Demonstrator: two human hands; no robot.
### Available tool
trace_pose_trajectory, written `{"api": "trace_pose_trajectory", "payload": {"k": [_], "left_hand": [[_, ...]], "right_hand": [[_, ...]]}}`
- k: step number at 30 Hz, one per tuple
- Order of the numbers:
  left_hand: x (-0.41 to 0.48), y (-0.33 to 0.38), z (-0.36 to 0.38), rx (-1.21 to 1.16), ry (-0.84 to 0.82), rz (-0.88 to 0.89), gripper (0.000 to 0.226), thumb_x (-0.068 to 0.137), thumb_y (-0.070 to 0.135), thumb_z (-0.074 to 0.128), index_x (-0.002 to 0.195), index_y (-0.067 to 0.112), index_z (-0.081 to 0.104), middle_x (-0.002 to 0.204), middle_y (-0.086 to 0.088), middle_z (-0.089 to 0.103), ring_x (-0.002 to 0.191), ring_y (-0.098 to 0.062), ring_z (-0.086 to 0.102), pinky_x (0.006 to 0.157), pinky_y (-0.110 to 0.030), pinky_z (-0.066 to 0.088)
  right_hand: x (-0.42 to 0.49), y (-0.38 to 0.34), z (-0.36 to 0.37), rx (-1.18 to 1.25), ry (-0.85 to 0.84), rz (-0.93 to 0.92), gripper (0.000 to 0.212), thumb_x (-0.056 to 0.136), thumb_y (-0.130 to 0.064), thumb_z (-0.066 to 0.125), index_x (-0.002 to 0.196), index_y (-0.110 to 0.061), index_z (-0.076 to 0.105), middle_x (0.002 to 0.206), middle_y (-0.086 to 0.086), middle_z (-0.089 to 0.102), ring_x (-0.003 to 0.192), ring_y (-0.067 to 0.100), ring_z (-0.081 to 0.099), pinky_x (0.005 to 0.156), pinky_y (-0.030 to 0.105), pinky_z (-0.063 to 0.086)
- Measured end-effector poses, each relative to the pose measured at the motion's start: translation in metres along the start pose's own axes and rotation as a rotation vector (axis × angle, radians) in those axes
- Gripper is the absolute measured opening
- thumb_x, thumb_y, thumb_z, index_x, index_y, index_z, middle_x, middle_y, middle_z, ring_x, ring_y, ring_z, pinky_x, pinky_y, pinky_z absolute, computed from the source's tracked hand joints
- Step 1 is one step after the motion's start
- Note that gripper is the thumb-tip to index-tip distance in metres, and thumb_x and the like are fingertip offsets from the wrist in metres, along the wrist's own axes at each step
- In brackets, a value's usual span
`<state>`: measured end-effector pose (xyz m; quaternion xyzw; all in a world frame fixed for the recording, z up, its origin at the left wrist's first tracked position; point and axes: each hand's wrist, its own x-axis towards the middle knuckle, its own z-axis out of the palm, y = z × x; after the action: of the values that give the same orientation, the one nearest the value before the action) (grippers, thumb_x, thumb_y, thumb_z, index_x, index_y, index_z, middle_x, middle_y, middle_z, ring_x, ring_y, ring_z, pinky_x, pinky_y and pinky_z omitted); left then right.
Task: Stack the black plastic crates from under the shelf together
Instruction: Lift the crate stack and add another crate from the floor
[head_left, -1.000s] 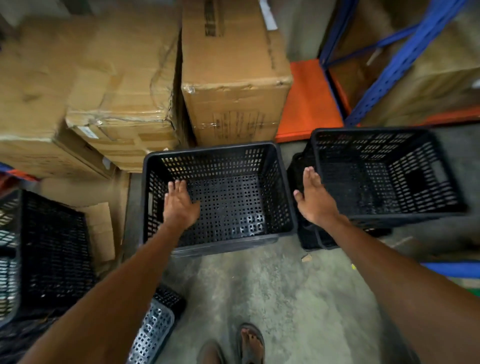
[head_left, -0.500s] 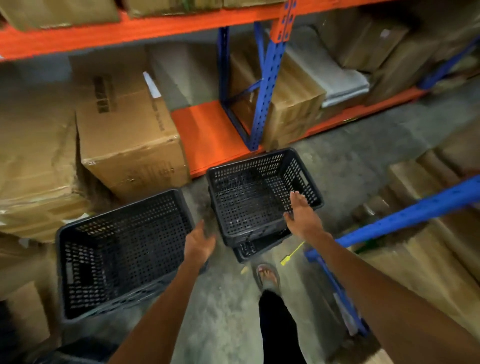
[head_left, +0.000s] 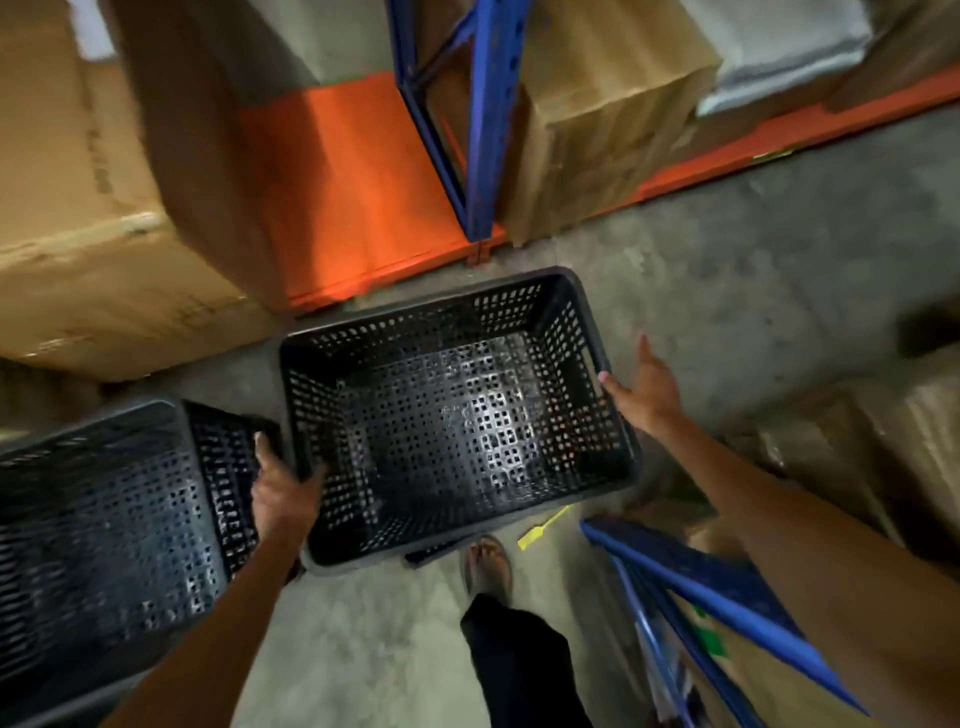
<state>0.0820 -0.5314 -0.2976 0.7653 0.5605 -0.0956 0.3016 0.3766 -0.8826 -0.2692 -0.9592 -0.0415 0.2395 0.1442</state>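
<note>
- The cardboard boxes and the blue rack upright with its orange deck stand behind the work area, leaving only a narrow strip of concrete floor.
- The central crate sits just in front of the deck, open side up. It appears nested on a lower crate, of which only a sliver shows.
- The left crate stands beside it on the floor, blurred, with their walls close together.
- These crates are perforated moulded plastic. They are probably light and stiff, though bulky enough to need both hands. The rims or the handle slots in the short walls look like the best places to hold them.
- The left hand is between the two crates, with its fingers curled round the central crate's left wall.
- The right hand is spread flat just beside the right rim and holds nothing. I cannot tell whether the thumb touches the rim.
- A yellow tag lies near the sandalled foot, where it could be slipped on.
</note>
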Motion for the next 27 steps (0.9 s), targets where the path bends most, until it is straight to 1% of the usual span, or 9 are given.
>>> {"api": "trace_pose_trajectory", "payload": {"k": [2, 3, 5, 7, 11, 15, 19, 22, 27], "left_hand": [[0.011, 0.003, 0.011, -0.001, 0.019, -0.043, 0.078, 0.084, 0.031, 0.070, 0.148, 0.012, 0.030, 0.117, -0.026, 0.064, 0.106, -0.043, 0.063, 0.085, -0.046, 0.051], [0.015, 0.004, 0.014, -0.010, 0.014, -0.054, 0.065, 0.085, 0.028, 0.069, 0.141, 0.010, 0.040, 0.118, -0.024, 0.065, 0.106, -0.041, 0.063, 0.086, -0.045, 0.050], [0.022, 0.003, 0.019, -0.004, 0.027, -0.073, 0.041, 0.089, 0.022, 0.063, 0.125, 0.007, 0.053, 0.112, -0.022, 0.067, 0.102, -0.040, 0.064, 0.084, -0.044, 0.050], [0.027, -0.001, 0.021, 0.016, 0.052, -0.072, 0.032, 0.091, 0.020, 0.060, 0.120, 0.008, 0.058, 0.106, -0.022, 0.069, 0.096, -0.039, 0.066, 0.082, -0.044, 0.053], [0.020, 0.011, 0.001, 0.039, 0.058, -0.039, 0.030, 0.091, 0.020, 0.059, 0.118, 0.008, 0.061, 0.105, -0.019, 0.071, 0.095, -0.037, 0.067, 0.082, -0.042, 0.053], [0.000, 0.039, -0.058, -0.003, 0.036, 0.016, 0.034, 0.088, 0.021, 0.061, 0.119, 0.009, 0.063, 0.110, -0.017, 0.070, 0.101, -0.036, 0.066, 0.088, -0.041, 0.054], [-0.038, 0.066, -0.160, 0.032, 0.015, 0.079, 0.034, 0.086, 0.023, 0.059, 0.118, 0.012, 0.066, 0.114, -0.018, 0.068, 0.109, -0.036, 0.063, 0.093, -0.040, 0.051], [-0.063, 0.067, -0.245, 0.046, 0.007, 0.144, 0.038, 0.085, 0.027, 0.061, 0.117, 0.007, 0.066, 0.116, -0.017, 0.067, 0.111, -0.033, 0.062, 0.093, -0.037, 0.051], [-0.111, 0.008, -0.380, 0.001, 0.090, 0.214, 0.056, 0.084, 0.049, 0.053, 0.117, 0.004, 0.065, 0.114, -0.019, 0.066, 0.109, -0.037, 0.062, 0.090, -0.038, 0.052]], "right_hand": [[0.020, 0.000, 0.010, 0.028, -0.072, 0.019, 0.085, 0.092, -0.047, 0.056, 0.155, -0.010, 0.012, 0.140, 0.022, 0.052, 0.123, 0.041, 0.054, 0.100, 0.041, 0.045], [0.025, 0.000, 0.017, 0.051, -0.105, 0.010, 0.077, 0.093, -0.045, 0.056, 0.153, -0.010, 0.022, 0.136, 0.022, 0.056, 0.121, 0.041, 0.056, 0.099, 0.041, 0.046], [0.027, 0.000, 0.032, 0.112, -0.092, 0.007, 0.051, 0.095, -0.032, 0.056, 0.139, -0.009, 0.046, 0.122, 0.022, 0.064, 0.112, 0.040, 0.060, 0.091, 0.038, 0.047], [0.025, 0.000, 0.042, 0.172, -0.037, 0.023, 0.032, 0.096, -0.022, 0.054, 0.125, -0.008, 0.058, 0.109, 0.022, 0.068, 0.102, 0.039, 0.064, 0.082, 0.037, 0.048], [0.005, -0.004, 0.020, 0.198, 0.033, 0.046, 0.027, 0.097, -0.027, 0.052, 0.117, -0.011, 0.063, 0.103, 0.017, 0.071, 0.097, 0.037, 0.066, 0.082, 0.041, 0.053], [-0.032, -0.026, -0.050, 0.125, 0.071, 0.015, 0.035, 0.099, -0.034, 0.049, 0.112, -0.005, 0.063, 0.103, 0.023, 0.068, 0.098, 0.042, 0.064, 0.082, 0.047, 0.053], [-0.096, -0.070, -0.132, 0.074, 0.117, 0.033, 0.038, 0.099, -0.034, 0.048, 0.115, -0.002, 0.061, 0.109, 0.026, 0.066, 0.103, 0.044, 0.061, 0.087, 0.047, 0.051], [-0.155, -0.114, -0.180, 0.063, 0.159, 0.005, 0.040, 0.100, -0.032, 0.047, 0.118, 0.001, 0.060, 0.112, 0.029, 0.064, 0.106, 0.045, 0.060, 0.088, 0.044, 0.048], [-0.257, -0.187, -0.203, 0.039, 0.215, -0.088, 0.045, 0.098, -0.034, 0.048, 0.116, 0.005, 0.061, 0.113, 0.031, 0.063, 0.108, 0.045, 0.060, 0.092, 0.047, 0.049]]}}
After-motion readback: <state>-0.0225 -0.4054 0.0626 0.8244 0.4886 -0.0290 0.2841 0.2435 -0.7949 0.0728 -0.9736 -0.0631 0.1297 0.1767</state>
